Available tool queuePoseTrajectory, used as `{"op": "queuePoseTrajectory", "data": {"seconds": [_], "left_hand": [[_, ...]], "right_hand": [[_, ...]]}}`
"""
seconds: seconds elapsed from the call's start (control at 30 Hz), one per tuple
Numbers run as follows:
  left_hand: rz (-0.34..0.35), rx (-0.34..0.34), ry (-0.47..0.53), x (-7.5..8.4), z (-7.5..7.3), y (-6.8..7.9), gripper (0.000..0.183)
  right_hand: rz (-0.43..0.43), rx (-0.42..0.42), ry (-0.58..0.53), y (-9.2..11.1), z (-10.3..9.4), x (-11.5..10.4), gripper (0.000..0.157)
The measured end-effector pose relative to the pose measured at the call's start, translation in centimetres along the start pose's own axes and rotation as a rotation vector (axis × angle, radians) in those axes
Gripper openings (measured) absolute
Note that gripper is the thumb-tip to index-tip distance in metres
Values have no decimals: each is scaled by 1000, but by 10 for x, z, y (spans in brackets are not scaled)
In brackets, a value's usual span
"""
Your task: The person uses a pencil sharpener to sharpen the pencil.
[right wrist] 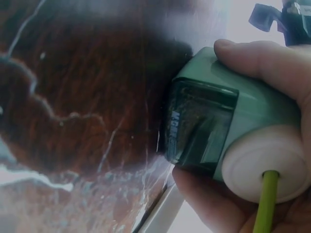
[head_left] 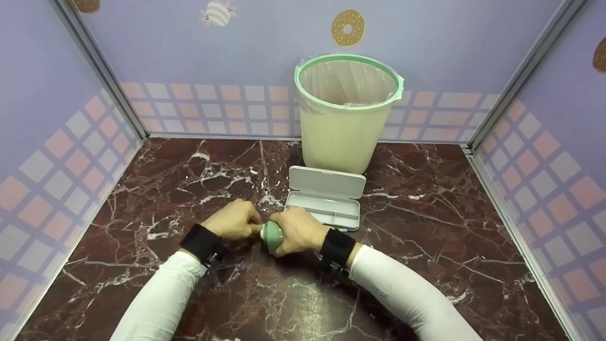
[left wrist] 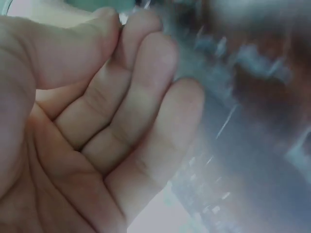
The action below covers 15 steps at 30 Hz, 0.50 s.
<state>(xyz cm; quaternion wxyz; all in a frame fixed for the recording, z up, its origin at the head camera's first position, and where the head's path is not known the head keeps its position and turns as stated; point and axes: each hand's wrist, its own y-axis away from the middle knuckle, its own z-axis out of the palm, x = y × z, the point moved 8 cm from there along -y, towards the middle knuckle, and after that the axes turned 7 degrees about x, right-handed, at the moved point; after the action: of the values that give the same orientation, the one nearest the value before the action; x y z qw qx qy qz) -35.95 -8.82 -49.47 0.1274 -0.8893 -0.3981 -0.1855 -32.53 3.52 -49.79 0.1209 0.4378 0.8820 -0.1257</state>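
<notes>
My right hand [head_left: 299, 230] grips a green pencil sharpener [head_left: 273, 237] over the table. In the right wrist view the sharpener has a dark see-through shavings bin [right wrist: 201, 126] and a round whitish face [right wrist: 240, 165], with a yellow-green pencil [right wrist: 266, 206] standing in its hole. My left hand [head_left: 233, 219] is at the sharpener's left end, thumb and forefinger pinching a small part there. The left wrist view shows thumb tip against finger, the other fingers [left wrist: 141, 111] curled loosely; what they pinch is mostly hidden.
A white pencil case [head_left: 348, 210] lies open just behind my right hand, its lid [head_left: 326, 182] raised. Behind it a lined waste bin [head_left: 341, 137] with a green rim stands by the back wall. Patterned panels enclose the marbled table [head_left: 440, 237] on three sides.
</notes>
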Motion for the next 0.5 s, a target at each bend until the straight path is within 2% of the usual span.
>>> {"op": "queuePoseTrajectory", "data": {"seconds": [0.27,0.5], "left_hand": [[7,27,-17,5,-15,-5,24],[32,85,-93,18,-29,-2,32]], "right_hand": [[15,-5,7,0,0,1,54],[38,-4,-6,0,2,2,53]]}}
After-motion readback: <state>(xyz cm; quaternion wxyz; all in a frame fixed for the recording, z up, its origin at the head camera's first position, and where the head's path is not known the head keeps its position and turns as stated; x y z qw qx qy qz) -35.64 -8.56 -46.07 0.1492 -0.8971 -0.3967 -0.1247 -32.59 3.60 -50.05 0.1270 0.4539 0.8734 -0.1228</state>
